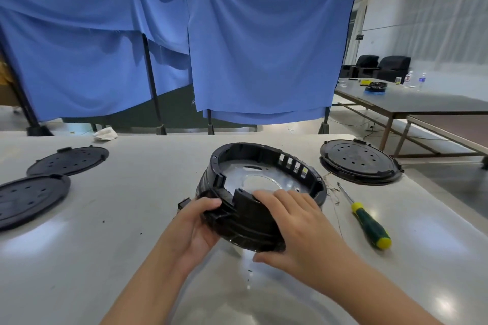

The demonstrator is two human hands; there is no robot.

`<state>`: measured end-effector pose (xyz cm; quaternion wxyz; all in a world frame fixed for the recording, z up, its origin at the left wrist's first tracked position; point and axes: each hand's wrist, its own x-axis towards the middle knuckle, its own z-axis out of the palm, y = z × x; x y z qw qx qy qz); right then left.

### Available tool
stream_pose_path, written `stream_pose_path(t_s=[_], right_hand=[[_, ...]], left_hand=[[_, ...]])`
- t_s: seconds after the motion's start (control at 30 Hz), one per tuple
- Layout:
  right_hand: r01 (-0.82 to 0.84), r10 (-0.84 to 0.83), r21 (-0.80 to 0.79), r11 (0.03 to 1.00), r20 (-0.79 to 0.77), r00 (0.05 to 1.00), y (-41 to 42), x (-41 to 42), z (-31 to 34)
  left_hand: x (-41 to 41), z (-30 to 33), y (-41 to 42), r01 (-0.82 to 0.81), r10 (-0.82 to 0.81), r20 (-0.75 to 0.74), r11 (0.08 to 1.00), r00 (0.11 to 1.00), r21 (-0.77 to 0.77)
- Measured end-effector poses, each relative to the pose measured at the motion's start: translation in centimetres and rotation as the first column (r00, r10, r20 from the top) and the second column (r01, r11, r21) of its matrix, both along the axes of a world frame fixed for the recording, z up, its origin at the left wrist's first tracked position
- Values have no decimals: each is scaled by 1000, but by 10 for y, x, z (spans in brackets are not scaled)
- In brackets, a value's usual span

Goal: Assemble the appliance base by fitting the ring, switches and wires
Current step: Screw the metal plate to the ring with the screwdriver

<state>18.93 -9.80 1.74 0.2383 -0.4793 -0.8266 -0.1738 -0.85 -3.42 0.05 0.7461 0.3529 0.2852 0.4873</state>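
Head view: black appliance base [260, 187], open side up, sits at frame center on the white table [132, 219], near edge tipped up off the surface. Silver metal plate [260, 179] visible inside it; row of rectangular slots in the far-right wall.

Left hand [196, 224] grips the base's near-left rim, thumb over the top edge, fingers curled underneath. Right hand [293, 224] lies over the near-right rim, fingers fairly straight across the top wall, thumb hooked under the lower flange at bottom center. Both hands hold the same part.

Small black part [184, 204] on the table just left of the left hand, type unclear.

Screwdriver [365, 220], green/yellow handle, lies right of the base, apart from it. Thin wires [330, 187] between base and screwdriver, detail too fine to read.

3 perforated black discs: 2 overlapping at left [67, 161] [29, 199], 1 at right [359, 161].

Blue cloth [264, 42] hangs on stands across the upper frame. 2nd table [412, 103] at upper right with bottles and small parts.
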Motion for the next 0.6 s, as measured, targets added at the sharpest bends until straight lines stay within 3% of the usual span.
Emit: stream_pose_path(t_s=[0.07,0.17,0.27,0.33,0.4,0.47,0.53,0.6], right_hand=[[-49,39,-98,994,-108,993,3,3,1],[-55,-14,-138,989,-453,891,10,11,4],[155,-223,-161,975,-730,645,25,30,2],[218,-451,-395,892,-786,423,35,43,-1],[81,-625,-623,778,-755,199,41,49,-8],[-188,-701,-692,698,-713,19,40,48,-13],[-391,-714,-643,658,-698,-53,38,45,-16],[-412,-682,-616,671,-731,-19,39,42,-22]], left_hand=[[0,1,0,-21,21,-10,1000,1000,-20],[1,0,0,-46,46,0,998,999,-44],[1,-1,0,-44,45,17,998,999,-40],[0,-2,2,-42,43,32,999,999,-27],[0,-3,2,-43,44,41,999,998,-12],[1,-4,2,-45,45,41,999,998,9],[2,-6,1,-50,49,26,998,998,29],[3,-8,1,-40,40,1,998,999,45]])
